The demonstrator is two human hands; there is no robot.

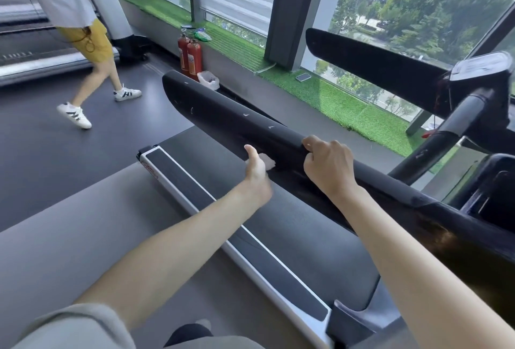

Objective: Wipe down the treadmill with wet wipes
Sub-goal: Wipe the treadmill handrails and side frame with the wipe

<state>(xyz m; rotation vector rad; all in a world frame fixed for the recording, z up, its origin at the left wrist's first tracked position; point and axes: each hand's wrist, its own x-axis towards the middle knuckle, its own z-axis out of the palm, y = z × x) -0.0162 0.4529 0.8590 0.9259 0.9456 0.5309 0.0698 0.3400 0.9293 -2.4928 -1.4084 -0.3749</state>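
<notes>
Head view: left hand (257,178) holds wipe (268,161) against handrail (223,114), right hand (328,164) gripping alongside.

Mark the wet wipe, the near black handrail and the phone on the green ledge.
wet wipe (268,162): head view, white wad against the rail's side.
handrail (223,114): head view, bare black surface toward its far end.
phone (303,77): head view, middle of its upturned face.

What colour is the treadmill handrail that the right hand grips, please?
Black, with a few small pale marks; the handrail shows best in the head view.
</notes>
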